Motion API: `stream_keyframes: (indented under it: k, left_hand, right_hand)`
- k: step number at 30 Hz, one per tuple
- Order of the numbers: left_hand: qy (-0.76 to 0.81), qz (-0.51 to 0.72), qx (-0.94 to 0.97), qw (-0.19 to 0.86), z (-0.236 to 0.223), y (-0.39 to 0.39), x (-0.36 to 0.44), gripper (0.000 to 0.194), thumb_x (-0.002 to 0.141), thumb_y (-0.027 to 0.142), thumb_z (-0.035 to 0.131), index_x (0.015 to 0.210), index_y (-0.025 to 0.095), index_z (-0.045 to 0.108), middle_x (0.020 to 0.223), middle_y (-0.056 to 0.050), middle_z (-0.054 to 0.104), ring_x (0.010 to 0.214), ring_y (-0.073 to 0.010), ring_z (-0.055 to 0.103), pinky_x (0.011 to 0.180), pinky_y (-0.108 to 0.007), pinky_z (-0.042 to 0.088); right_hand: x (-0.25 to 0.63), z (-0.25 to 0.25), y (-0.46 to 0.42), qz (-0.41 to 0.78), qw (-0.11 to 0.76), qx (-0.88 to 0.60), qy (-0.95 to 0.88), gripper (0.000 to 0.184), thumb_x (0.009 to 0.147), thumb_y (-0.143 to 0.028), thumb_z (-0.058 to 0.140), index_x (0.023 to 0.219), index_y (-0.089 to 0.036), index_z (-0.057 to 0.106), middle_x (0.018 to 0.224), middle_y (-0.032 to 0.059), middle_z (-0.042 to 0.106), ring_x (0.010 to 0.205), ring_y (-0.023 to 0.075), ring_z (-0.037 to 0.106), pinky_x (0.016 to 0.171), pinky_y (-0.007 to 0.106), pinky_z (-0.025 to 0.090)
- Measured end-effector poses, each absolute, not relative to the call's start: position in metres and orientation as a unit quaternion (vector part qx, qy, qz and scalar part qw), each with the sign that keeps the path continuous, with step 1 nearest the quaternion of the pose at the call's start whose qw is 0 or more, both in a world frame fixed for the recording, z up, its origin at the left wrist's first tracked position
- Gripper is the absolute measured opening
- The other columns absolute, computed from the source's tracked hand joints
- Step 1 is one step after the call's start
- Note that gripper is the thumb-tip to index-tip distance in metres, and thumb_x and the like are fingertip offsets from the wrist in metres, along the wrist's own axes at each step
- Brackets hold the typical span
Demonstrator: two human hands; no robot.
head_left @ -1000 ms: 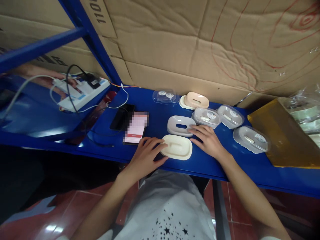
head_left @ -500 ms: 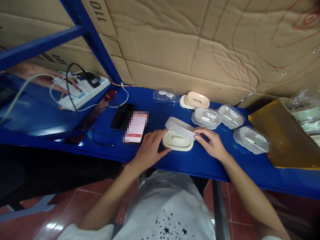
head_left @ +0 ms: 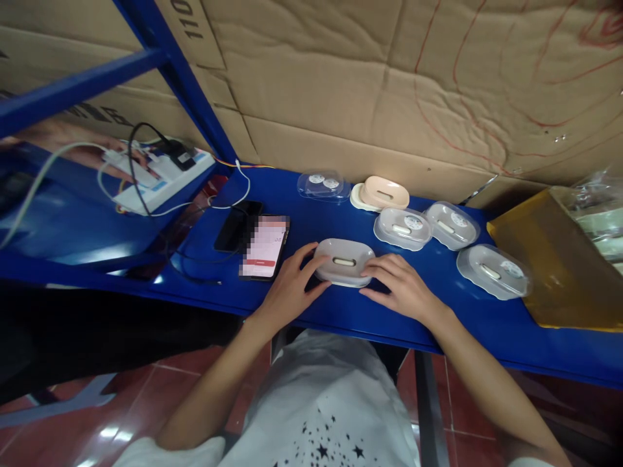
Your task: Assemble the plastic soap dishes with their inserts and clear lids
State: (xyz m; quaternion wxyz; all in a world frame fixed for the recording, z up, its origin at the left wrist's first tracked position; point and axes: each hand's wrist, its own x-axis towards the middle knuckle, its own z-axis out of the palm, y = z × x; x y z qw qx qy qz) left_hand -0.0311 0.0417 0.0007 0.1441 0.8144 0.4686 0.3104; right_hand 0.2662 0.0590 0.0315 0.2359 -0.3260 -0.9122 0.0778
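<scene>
On the blue table in front of me sits an oval soap dish (head_left: 344,253), its grey tray lying flat in a cream base. A cream ridge shows through the tray's central slot. My left hand (head_left: 294,279) grips the dish's left end, thumb at the near edge and fingers over the rim. Around the right end curl the fingers of my right hand (head_left: 399,285), with its thumb by the near rim. Most of the cream base is hidden under the tray.
Soap dishes with clear covers (head_left: 402,228) stand to the right, near a peach tray (head_left: 387,192). Clear covers (head_left: 322,186) lie at the back. Left are a phone (head_left: 265,246) and a power strip (head_left: 165,181) with another person's hand (head_left: 121,162). A yellow-brown box (head_left: 549,259) stands right.
The grey tray, tilted up over the cream base before, has come down flat into it. My right hand has shifted left and closed in on the dish's right end.
</scene>
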Motion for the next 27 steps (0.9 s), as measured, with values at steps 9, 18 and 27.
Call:
stream_keyframes:
  k: [9,18,27]
  left_hand:
    - [0.469,0.312,0.822,0.082,-0.003,0.041,-0.031,0.035,0.103,0.030,0.069,0.138,0.025,0.063,0.159,-0.017,0.052,0.145,-0.0357,0.056,0.117,-0.058,0.051]
    - [0.474,0.296,0.826,0.075,0.002,0.039,-0.031,0.036,0.100,0.043,0.074,0.130,0.024,0.070,0.155,-0.016,0.054,0.139,-0.0359,0.058,0.114,-0.056,0.051]
    - [0.480,0.221,0.847,0.058,0.070,0.144,-0.023,0.042,0.107,0.031,0.056,0.149,0.022,0.058,0.155,-0.014,0.058,0.146,-0.0326,0.053,0.122,-0.053,0.039]
  right_hand:
    - [0.261,0.036,0.056,-0.055,0.173,-0.298,-0.937,0.021,0.109,-0.028,0.059,0.120,-0.023,0.076,0.119,0.0076,0.079,0.103,0.0253,0.068,0.085,0.041,0.054]
    - [0.271,0.033,0.062,0.053,0.268,-0.331,-0.903,0.030,0.110,-0.030,0.058,0.137,-0.028,0.070,0.131,0.0066,0.077,0.113,0.0245,0.074,0.097,0.044,0.056]
    - [0.297,0.033,0.077,-0.006,0.327,-0.415,-0.849,0.025,0.110,-0.026,0.055,0.129,-0.025,0.072,0.130,0.0092,0.078,0.122,0.0265,0.073,0.104,0.046,0.054]
